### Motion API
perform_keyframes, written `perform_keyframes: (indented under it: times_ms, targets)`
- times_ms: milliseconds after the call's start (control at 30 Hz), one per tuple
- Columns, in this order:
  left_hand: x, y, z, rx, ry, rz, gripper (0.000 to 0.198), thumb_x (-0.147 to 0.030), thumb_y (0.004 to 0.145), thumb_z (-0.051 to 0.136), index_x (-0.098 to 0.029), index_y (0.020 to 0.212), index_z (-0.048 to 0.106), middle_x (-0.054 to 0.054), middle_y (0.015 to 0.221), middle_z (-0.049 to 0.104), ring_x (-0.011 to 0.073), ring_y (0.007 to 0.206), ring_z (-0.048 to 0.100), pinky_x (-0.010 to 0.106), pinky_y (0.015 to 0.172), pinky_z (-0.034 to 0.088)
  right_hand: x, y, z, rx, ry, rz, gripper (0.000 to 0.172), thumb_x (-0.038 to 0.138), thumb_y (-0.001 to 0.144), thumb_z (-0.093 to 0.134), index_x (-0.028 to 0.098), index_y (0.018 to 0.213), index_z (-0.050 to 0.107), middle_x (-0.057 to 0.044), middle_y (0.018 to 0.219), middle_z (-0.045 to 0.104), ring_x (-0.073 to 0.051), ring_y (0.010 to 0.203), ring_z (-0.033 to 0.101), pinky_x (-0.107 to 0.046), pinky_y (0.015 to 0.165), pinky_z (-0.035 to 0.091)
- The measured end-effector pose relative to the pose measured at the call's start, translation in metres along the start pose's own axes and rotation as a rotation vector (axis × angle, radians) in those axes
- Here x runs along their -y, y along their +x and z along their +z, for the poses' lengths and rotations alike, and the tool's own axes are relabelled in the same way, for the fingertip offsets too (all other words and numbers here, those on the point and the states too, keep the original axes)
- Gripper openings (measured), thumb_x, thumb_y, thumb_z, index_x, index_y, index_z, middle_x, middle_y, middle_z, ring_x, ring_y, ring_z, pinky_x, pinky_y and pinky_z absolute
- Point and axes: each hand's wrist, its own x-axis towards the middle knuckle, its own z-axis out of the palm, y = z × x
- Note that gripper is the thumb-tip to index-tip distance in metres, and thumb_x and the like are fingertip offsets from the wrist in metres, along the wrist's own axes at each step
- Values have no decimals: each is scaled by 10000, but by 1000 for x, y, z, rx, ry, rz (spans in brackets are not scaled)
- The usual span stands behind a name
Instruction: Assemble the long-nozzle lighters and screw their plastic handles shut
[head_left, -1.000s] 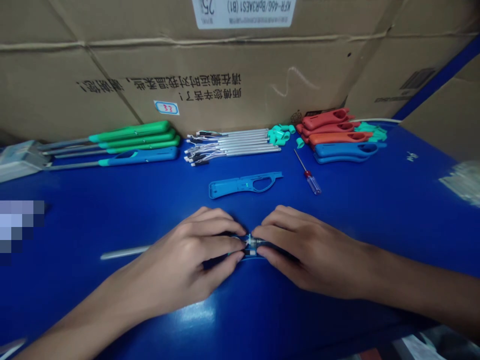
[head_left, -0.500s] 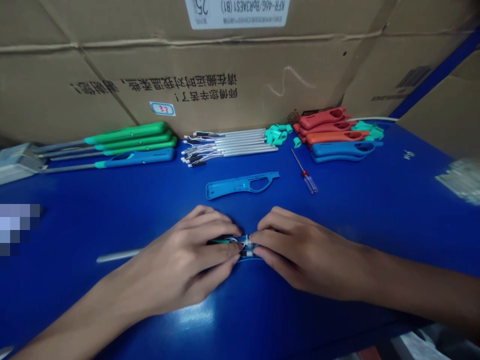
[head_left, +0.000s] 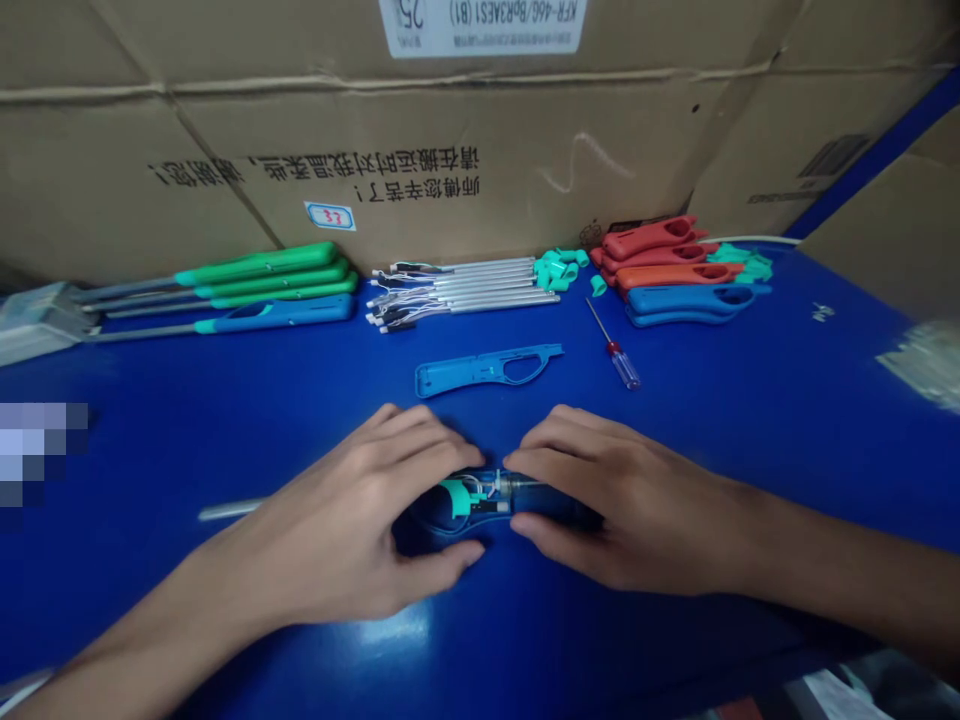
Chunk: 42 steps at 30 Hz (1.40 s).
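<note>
A blue handle shell [head_left: 491, 524] lies low in the middle between my hands, with a green trigger piece [head_left: 459, 498], white wires and a small black part inside. My left hand [head_left: 375, 510] arches over its left part, fingertips at the far edge and thumb apart on the near side. My right hand [head_left: 622, 500] holds the shell's right part between fingers and thumb. From under my left hand a metal tube [head_left: 232, 509] sticks out leftward. A second blue half shell [head_left: 469, 373] lies open beyond my hands.
Behind lie green and blue lighters [head_left: 270, 262], metal rods [head_left: 487, 285], green caps [head_left: 556, 268], red, orange and blue handles [head_left: 675, 275] and a screwdriver [head_left: 622, 364]. A cardboard box [head_left: 525, 130] borders the back; clear bags [head_left: 926, 362] lie right.
My left thumb and fingers have spread apart, uncovering the green trigger piece. My right thumb has moved slightly away from its fingers, and more of the shell's inside shows.
</note>
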Motion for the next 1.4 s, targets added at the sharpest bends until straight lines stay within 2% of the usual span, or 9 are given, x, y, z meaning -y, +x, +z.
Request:
perform_keyframes:
  times_ms: [167,300,500,633,767,900,1033,1167,1400]
  targets:
    - [-1,1,0,65,41,-75,264,-334,836,710,-228,1065,635,46,1055,658,248,1022,608,447,937,465,2,1,-3,85,-13,99,167,294,902,652,159,998,672,-99,1021,624,-242,957,578,-406,865,497]
    - [-5,0,0,15,10,-89,261,-257,820,706,-242,1056,597,9,997,671,227,961,633,421,915,474,6,2,-5,59,96,148,99,224,873,661,173,956,644,-41,911,645,-190,872,602,-322,810,486]
    - [-9,-4,1,-47,16,-95,280,-198,826,668,-268,1078,568,-27,952,695,176,786,667,290,639,484,10,4,-6,40,408,273,133,167,820,670,184,941,618,64,698,602,-78,586,539,-199,558,421]
    - [-11,-1,2,-41,-8,-70,281,-278,819,697,-243,1082,605,2,982,712,192,816,686,305,667,506,10,6,-2,65,633,356,109,110,808,637,159,904,636,65,651,560,-58,549,494,-166,494,379]
    - [-13,3,5,-35,-63,-84,190,-371,901,650,-211,1003,663,17,924,720,196,832,688,327,726,512,10,8,-2,99,860,458,113,128,788,666,152,885,612,78,627,487,-53,541,420,-161,480,343]
    - [-15,7,9,-27,-144,-79,174,-358,937,626,-194,914,679,5,837,710,176,807,669,322,736,478,8,9,-7,140,943,531,208,126,720,744,137,892,628,61,672,524,-59,604,448,-159,532,372]
    - [-19,7,7,-29,-230,-106,140,-332,910,675,-194,885,679,-27,777,695,138,748,648,302,733,448,-1,10,-9,233,1184,535,357,371,775,792,134,997,643,0,803,591,-100,707,565,-167,554,460]
    - [-26,5,4,-4,-310,-91,80,-294,901,695,-223,863,700,-47,764,681,117,757,629,273,735,445,-7,11,-1,360,1575,527,555,636,909,553,106,1055,632,-89,901,632,-164,740,657,-203,494,520]
    - [-30,7,10,-79,-335,-82,59,-249,859,722,-209,820,703,5,861,613,140,856,590,267,766,473,0,14,10,387,1839,408,444,497,927,630,165,1194,505,-61,963,637,-168,772,686,-315,625,619]
